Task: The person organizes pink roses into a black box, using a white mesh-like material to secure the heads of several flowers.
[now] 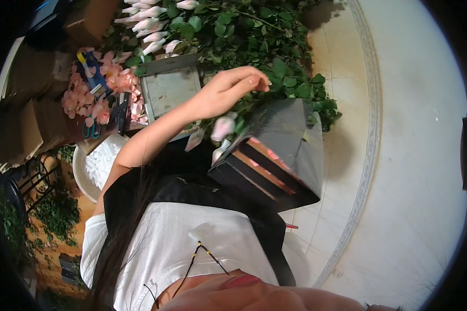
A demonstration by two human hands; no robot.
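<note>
The person's left hand (234, 89) hangs just above the middle of the frame, its fingers loosely curled and the thumb lying close by them; whether they pinch anything, I cannot tell. The right hand is hidden from me, so its state I cannot tell either. Below the left hand, at mid-frame, is a blurred pale pink flower bud (223, 128), and right of centre a tilted grey-and-black box (297, 137) shows pink in its slots. Green leaves (233, 36) crowd the top, beside netted buds (150, 25). At upper left, scattered pink petals (78, 96) surround a blue-and-yellow tool (92, 72).
</note>
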